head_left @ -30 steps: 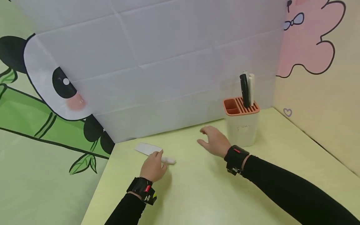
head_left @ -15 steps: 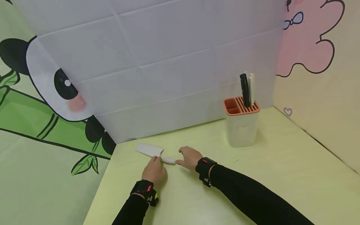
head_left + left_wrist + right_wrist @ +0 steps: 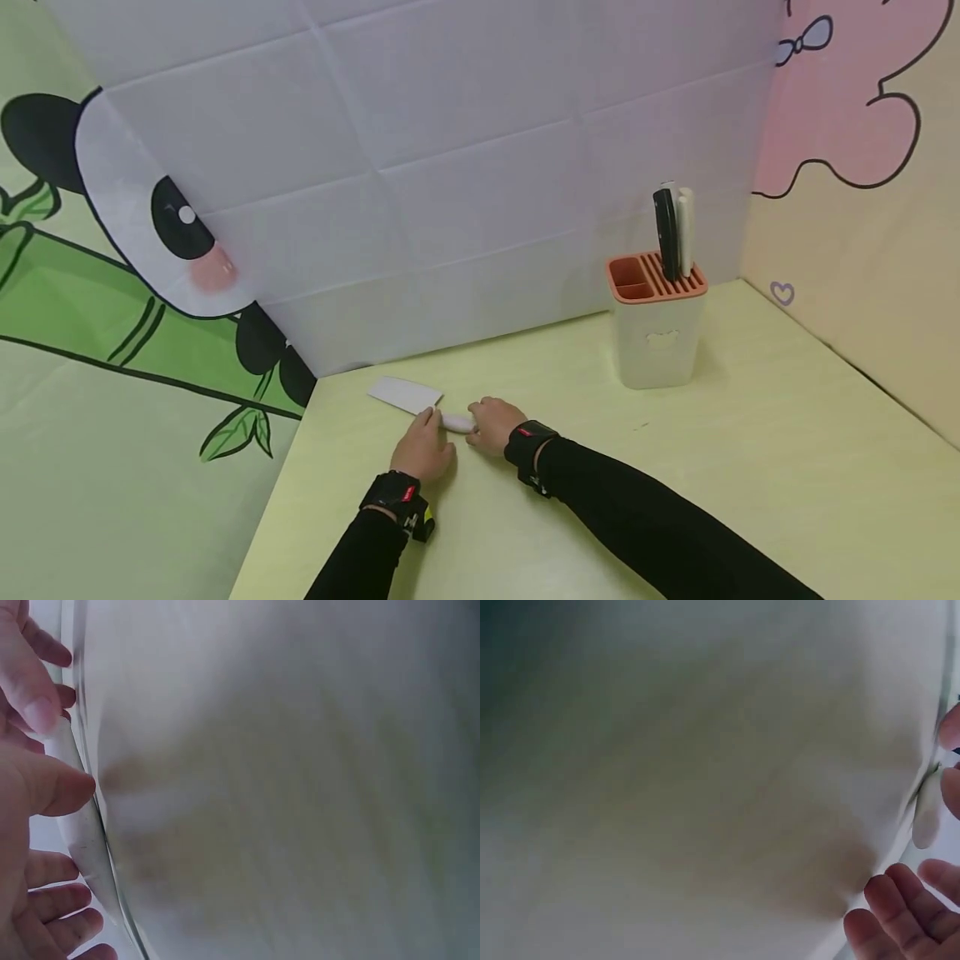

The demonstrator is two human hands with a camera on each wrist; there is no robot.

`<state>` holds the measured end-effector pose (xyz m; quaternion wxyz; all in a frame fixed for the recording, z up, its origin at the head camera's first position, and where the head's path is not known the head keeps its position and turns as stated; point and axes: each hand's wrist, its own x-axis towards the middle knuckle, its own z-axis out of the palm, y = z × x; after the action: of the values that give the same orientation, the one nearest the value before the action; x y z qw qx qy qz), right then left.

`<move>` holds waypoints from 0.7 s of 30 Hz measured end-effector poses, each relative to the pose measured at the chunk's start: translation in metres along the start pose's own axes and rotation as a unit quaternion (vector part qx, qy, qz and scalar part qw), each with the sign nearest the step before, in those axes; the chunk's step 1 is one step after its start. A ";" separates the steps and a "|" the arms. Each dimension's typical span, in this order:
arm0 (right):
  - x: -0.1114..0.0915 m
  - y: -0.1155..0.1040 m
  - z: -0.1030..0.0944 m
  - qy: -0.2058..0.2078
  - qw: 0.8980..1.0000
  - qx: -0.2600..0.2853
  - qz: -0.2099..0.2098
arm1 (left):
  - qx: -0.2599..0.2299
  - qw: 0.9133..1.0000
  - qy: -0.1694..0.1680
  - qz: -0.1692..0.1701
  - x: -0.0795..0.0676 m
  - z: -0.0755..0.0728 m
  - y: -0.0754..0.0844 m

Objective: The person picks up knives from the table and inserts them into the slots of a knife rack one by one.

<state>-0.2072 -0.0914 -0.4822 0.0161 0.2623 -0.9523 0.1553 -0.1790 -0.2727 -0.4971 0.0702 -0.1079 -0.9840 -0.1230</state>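
A cleaver with a pale blade and a white handle lies on the table, its blade (image 3: pixel 402 392) pointing left and its handle (image 3: pixel 456 423) toward the right. My left hand (image 3: pixel 422 451) is where blade and handle meet. In the left wrist view its thumb (image 3: pixel 67 789) overlaps the white handle, and the other fingers are spread apart. My right hand (image 3: pixel 496 424) is at the handle's butt, with a fingertip right on the end. Its lower fingers (image 3: pixel 889 911), in the right wrist view, stay loose and apart from the handle.
Toward the back right stands a white knife block (image 3: pixel 660 342) with an orange slotted top. A black knife handle (image 3: pixel 666 235) and a white one (image 3: pixel 686 233) stick up from it. Behind the yellow table (image 3: pixel 570 500) hangs a printed cloth backdrop (image 3: pixel 480 208).
My right hand has moved left and down from beside the knife block to the cleaver's handle. My left hand has shifted slightly but stays at the cleaver, which lies in place.
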 end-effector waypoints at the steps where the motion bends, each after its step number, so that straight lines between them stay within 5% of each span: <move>1: 0.002 0.000 0.001 -0.002 1.000 -0.014 -0.005 | 0.001 1.000 -0.001 0.001 0.001 0.000 0.000; 10: 0.009 -0.005 0.000 -0.020 0.994 -0.105 0.006 | -0.009 1.000 -0.010 0.004 0.003 0.001 0.009; 21: 0.010 -0.006 -0.002 -0.016 0.995 -0.097 0.007 | -0.001 1.000 -0.018 -0.005 0.003 0.000 0.011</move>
<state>-0.2131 -0.1009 -0.4777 0.0254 0.2555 -0.9647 0.0582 -0.1794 -0.2615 -0.4943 0.0513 -0.1051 -0.9855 -0.1227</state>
